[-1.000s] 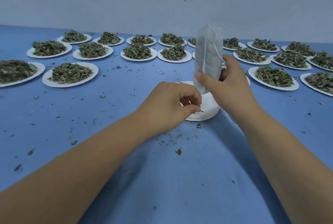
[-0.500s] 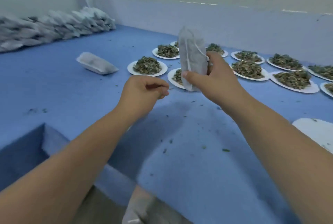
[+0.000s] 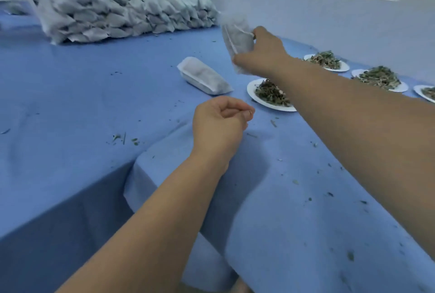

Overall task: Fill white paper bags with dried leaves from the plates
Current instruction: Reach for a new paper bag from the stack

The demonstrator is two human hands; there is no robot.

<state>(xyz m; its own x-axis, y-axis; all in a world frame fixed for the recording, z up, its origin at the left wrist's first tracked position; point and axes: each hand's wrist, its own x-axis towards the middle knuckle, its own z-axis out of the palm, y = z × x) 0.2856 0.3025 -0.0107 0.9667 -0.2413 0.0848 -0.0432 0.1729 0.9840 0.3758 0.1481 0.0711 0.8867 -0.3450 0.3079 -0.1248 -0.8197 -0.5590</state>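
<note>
My right hand [image 3: 263, 55] grips a filled white paper bag [image 3: 236, 38] and holds it upright in the air, stretched out to the left above the blue table. My left hand [image 3: 219, 125] hovers nearer to me with its fingers curled and thumb against them; nothing shows in it. Another filled bag [image 3: 203, 78] lies on its side on the cloth just left of a white plate of dried leaves [image 3: 270, 95]. More plates of leaves [image 3: 327, 62] run off to the right.
A long heap of filled white bags [image 3: 124, 14] is stacked along the far left against the wall. Leaf crumbs [image 3: 124, 138] dot the blue cloth [image 3: 70, 104]. The table edge drops off at the lower left, where the cloth hangs down.
My view has swung left, away from the emptied plate. My right hand has carried the filled bag out to the left, toward the heap of bags. My left hand has drawn back.
</note>
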